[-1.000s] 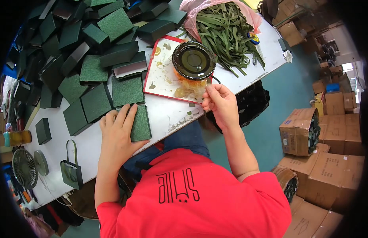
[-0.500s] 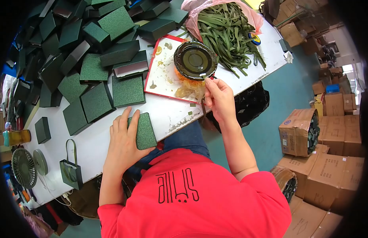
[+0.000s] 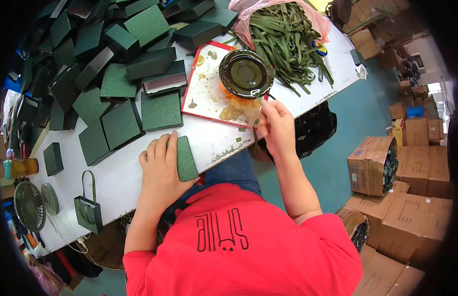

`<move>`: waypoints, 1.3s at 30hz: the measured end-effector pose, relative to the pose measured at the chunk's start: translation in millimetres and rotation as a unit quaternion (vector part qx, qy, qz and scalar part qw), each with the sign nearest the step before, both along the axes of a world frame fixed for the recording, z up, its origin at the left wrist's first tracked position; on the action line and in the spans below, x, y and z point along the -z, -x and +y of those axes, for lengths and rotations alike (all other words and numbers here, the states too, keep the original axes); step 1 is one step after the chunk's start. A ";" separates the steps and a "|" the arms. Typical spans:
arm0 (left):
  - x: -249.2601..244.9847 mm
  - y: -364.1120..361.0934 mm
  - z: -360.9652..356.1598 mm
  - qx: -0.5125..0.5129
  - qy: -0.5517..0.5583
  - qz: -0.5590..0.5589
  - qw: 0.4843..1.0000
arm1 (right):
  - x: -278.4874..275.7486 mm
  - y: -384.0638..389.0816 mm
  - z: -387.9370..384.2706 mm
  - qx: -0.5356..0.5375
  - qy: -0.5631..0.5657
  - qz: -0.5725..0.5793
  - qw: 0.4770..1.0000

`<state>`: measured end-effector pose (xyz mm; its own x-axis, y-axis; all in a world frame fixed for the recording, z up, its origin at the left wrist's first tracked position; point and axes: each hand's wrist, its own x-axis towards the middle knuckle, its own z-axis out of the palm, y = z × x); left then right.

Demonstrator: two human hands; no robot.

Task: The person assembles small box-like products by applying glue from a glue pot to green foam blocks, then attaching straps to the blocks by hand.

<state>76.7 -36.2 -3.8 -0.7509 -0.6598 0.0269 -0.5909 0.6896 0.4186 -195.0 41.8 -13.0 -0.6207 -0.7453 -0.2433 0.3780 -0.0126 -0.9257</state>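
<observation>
My left hand (image 3: 162, 165) is wrapped around a small dark-green textured box (image 3: 187, 159), holding it at the table's front edge. My right hand (image 3: 277, 126) is closed in a pinch just below the rim of a round dark pot (image 3: 246, 74) of glossy brownish liquid. What looks like an olive ribbon (image 3: 255, 138) hangs down from its fingers, mostly hidden by the hand. The pot sits on a stained white board with a red border (image 3: 201, 93). Behind it, a pink plastic bag (image 3: 242, 24) spills a heap of olive ribbons (image 3: 288, 44).
Many green boxes (image 3: 118, 121) are piled on the left of the white table (image 3: 125, 172). A small box with a ribbon handle (image 3: 88, 214) stands at the front left, beside a fan (image 3: 30, 206). Cardboard cartons (image 3: 406, 217) are stacked on the right.
My right hand has drawn back slightly from the pot's rim, down and to the right. My left hand has tilted the box, so it now appears narrower.
</observation>
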 end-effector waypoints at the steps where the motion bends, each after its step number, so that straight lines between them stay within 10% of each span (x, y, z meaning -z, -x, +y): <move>1: 0.8 -0.3 0.1 -0.001 -0.005 0.007 1.000 | -4.3 -5.3 4.1 0.002 0.002 0.011 1.000; 12: -12.7 -10.4 -17.2 0.089 -0.113 0.225 0.964 | -27.3 -74.5 24.9 -0.383 -0.098 -0.075 0.915; 39: -15.6 -2.6 -13.5 0.104 -0.011 0.182 0.978 | -6.4 -68.8 14.7 -0.475 -0.146 0.035 0.867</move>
